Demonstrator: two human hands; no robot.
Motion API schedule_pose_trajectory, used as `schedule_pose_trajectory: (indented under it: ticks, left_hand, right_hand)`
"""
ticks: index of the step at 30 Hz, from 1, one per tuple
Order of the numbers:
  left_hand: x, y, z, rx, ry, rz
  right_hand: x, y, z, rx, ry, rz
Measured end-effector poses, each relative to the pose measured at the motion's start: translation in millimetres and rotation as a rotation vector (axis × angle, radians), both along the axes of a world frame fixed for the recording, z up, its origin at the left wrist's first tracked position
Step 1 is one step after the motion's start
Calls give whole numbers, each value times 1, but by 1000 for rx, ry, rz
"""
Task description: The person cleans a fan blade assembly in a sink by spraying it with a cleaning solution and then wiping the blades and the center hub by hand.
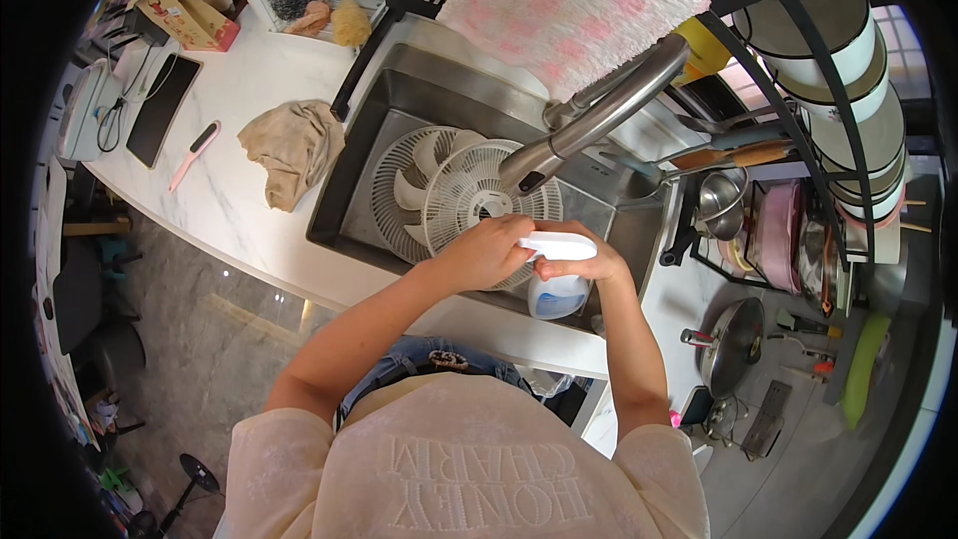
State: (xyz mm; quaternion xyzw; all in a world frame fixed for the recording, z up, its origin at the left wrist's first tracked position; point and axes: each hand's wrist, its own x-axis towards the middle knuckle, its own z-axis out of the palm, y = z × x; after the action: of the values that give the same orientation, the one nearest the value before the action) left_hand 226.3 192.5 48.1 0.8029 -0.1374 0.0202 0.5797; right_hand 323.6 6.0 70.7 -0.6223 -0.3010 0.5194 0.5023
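My right hand (587, 258) grips a white spray bottle (557, 298) around its neck, just below the trigger head. The fingers of my left hand (490, 251) are closed at the front of the white spray head (560, 245), by the nozzle; the exact hold is partly hidden. Both hands are over the near side of a stainless steel sink (355, 198). In its basin lie a white round fan grille (456, 195) and, partly under it, another grille with white fan blades (410, 191). The steel faucet (591, 127) reaches over the grilles.
A crumpled beige cloth (292, 150) lies on the counter left of the sink, near a pink-handled brush (194, 153) and a dark phone or tablet (165, 111). A pink-and-white towel (569, 0) hangs behind the sink. On the right stands a black rack (816, 37) with pots.
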Motion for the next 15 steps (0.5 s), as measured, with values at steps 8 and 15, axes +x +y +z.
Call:
schedule_pose_trajectory:
  ticks: [8,15]
  left_hand:
    - [6,8,26,-31,153,-111]
    - [6,-1,15,-15,-9,-65]
  right_hand:
    - [5,-17,-10,148,279,-136]
    - [2,-8,17,49,139,-113]
